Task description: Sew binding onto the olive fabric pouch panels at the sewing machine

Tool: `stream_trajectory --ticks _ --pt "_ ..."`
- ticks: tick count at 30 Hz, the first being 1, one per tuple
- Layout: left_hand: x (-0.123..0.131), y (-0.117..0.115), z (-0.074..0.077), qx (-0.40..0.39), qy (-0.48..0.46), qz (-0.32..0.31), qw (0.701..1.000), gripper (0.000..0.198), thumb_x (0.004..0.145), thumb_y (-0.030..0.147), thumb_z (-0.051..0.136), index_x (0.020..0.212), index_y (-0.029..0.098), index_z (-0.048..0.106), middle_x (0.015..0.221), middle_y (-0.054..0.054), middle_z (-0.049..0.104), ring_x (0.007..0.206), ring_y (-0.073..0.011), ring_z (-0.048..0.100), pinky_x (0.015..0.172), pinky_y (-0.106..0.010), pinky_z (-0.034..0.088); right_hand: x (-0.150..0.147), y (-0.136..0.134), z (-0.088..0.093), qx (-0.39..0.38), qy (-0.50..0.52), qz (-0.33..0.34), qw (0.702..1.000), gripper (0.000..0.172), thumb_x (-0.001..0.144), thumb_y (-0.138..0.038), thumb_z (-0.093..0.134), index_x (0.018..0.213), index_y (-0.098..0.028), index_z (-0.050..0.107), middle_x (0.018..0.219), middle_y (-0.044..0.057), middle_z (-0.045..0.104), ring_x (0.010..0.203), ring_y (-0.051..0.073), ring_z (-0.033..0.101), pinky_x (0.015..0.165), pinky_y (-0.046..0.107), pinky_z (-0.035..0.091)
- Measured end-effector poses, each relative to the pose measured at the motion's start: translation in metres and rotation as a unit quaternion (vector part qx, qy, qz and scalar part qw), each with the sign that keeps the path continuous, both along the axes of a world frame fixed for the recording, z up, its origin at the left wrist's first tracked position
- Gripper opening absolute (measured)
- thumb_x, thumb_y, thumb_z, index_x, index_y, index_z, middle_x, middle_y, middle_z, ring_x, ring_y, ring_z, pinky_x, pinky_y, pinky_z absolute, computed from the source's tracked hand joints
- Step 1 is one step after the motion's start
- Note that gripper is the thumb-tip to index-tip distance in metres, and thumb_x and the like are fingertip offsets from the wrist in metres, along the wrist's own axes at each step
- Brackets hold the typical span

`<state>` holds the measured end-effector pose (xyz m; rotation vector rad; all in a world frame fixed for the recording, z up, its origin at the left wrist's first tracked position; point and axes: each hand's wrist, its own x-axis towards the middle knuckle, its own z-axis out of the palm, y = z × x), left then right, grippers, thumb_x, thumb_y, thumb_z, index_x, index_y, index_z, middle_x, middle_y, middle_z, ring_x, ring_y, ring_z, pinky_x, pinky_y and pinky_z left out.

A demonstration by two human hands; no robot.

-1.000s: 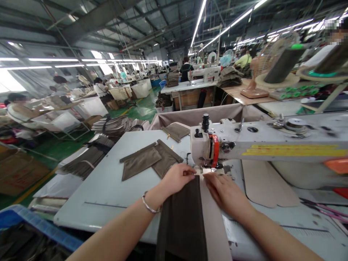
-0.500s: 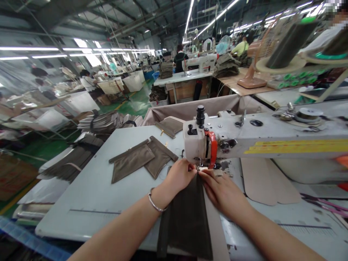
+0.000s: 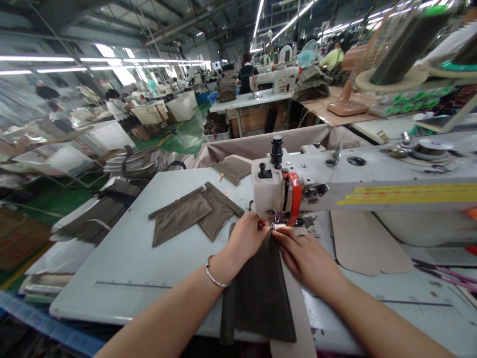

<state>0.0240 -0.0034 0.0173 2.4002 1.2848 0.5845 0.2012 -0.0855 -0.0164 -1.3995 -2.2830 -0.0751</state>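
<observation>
A dark brown fabric panel (image 3: 261, 293) lies under the head of a white sewing machine (image 3: 263, 189), its near end reaching the table's front edge. Beneath its right side shows a beige fabric strip (image 3: 298, 308). My left hand (image 3: 249, 233) pinches the panel's far end close to the presser foot, thumb and forefinger closed. Opposite it, my right hand (image 3: 303, 251) grips the same end with bent fingers pressed together. The fingertips of both hands nearly meet just in front of the needle area; the exact edge they hold is hidden.
Brown zippered fabric pieces (image 3: 182, 216) lie on the table left of the machine. Beige panels (image 3: 363, 243) and pink-handled scissors (image 3: 443, 273) are at the right. Bundled fabric stacks (image 3: 100, 209) stand beyond the table's left edge. A thread cone (image 3: 406, 49) stands upper right.
The brown panel has slid slightly away from me toward the machine, its near edge now higher in view. Both hands keep their grip close to the presser foot. The camera has shifted a little.
</observation>
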Motion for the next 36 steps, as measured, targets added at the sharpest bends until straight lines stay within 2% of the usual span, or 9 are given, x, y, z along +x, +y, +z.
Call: stream_trajectory --ticks 3,6,9,18,22,25,28,32,36 --pt "-0.012 -0.015 0.001 0.055 0.020 -0.077 0.995 0.011 0.089 0.017 0.059 0.098 0.018 0.065 0.108 -0.007 0.067 0.106 -0.0234 0.060 0.095 -0.036 0.048 0.001 -0.002 -0.001 -0.003 -0.002 0.000 1.000 0.037 0.094 -0.018 0.045 0.130 -0.017 0.053 0.130 0.012 0.056 0.114 0.025 0.054 0.097 0.042 0.044" --pt "-0.022 -0.027 -0.002 0.088 0.051 -0.144 0.984 0.021 0.094 0.019 0.053 0.113 0.018 0.061 0.123 -0.006 0.062 0.119 -0.0229 0.055 0.106 -0.038 0.044 0.002 -0.002 -0.003 -0.006 -0.008 0.002 1.000 0.039 0.094 -0.017 0.046 0.132 -0.017 0.052 0.132 0.011 0.055 0.114 0.025 0.053 0.097 0.043 0.043" --pt "-0.023 -0.029 -0.006 0.105 0.069 -0.145 0.982 0.025 0.096 0.021 0.050 0.120 0.016 0.058 0.128 -0.008 0.061 0.123 -0.0222 0.053 0.108 -0.038 0.043 0.003 -0.002 -0.005 -0.011 -0.016 0.000 1.000 0.040 0.094 -0.017 0.045 0.134 -0.017 0.051 0.132 0.011 0.056 0.109 0.026 0.055 0.094 0.044 0.044" --pt "-0.018 -0.026 -0.009 0.132 0.076 -0.145 0.978 0.023 0.096 0.018 0.048 0.117 0.013 0.059 0.124 -0.009 0.063 0.119 -0.0204 0.057 0.107 -0.035 0.045 0.001 -0.004 0.000 -0.019 -0.024 -0.007 1.000 0.042 0.093 -0.016 0.045 0.135 -0.016 0.049 0.131 0.011 0.055 0.106 0.026 0.054 0.091 0.042 0.044" --pt "-0.022 -0.030 -0.007 0.123 0.086 -0.145 0.978 0.026 0.097 0.016 0.046 0.121 0.012 0.057 0.129 -0.011 0.060 0.126 -0.0211 0.052 0.111 -0.038 0.040 0.000 -0.011 0.003 -0.027 -0.028 -0.006 0.999 0.042 0.093 -0.016 0.047 0.135 -0.017 0.049 0.129 0.009 0.056 0.108 0.026 0.053 0.092 0.042 0.044" --pt "-0.033 -0.050 0.004 0.077 0.109 -0.168 0.977 0.038 0.095 0.027 0.053 0.130 0.013 0.052 0.138 -0.012 0.053 0.136 -0.0255 0.041 0.116 -0.047 0.032 0.000 -0.031 0.002 -0.037 -0.027 -0.007 0.999 0.041 0.093 -0.019 0.050 0.134 -0.018 0.051 0.130 0.009 0.055 0.113 0.026 0.051 0.095 0.044 0.043" --pt "-0.049 -0.088 0.015 0.027 0.098 -0.245 0.964 0.052 0.090 0.047 0.059 0.132 0.018 0.052 0.141 -0.008 0.051 0.137 -0.0256 0.040 0.119 -0.050 0.024 0.001 -0.063 -0.003 -0.038 -0.011 -0.001 0.999 0.043 0.093 -0.020 0.051 0.136 -0.021 0.050 0.133 0.008 0.053 0.117 0.025 0.049 0.098 0.042 0.042" --pt "-0.062 -0.130 0.010 0.070 0.057 -0.289 0.953 0.029 0.096 0.028 0.052 0.123 0.019 0.059 0.129 -0.003 0.062 0.128 -0.0182 0.050 0.121 -0.039 0.024 -0.001 -0.092 -0.008 -0.018 -0.001 0.013 1.000 0.047 0.093 -0.018 0.050 0.140 -0.024 0.047 0.136 0.006 0.051 0.123 0.024 0.045 0.098 0.041 0.042" --pt "-0.061 -0.135 0.001 0.104 0.048 -0.277 0.954 0.025 0.097 0.024 0.050 0.118 0.018 0.061 0.125 -0.004 0.065 0.123 -0.0179 0.054 0.118 -0.038 0.029 -0.003 -0.093 -0.007 -0.006 0.000 0.023 1.000 0.045 0.093 -0.017 0.049 0.137 -0.023 0.050 0.132 0.007 0.054 0.123 0.025 0.045 0.096 0.041 0.044"
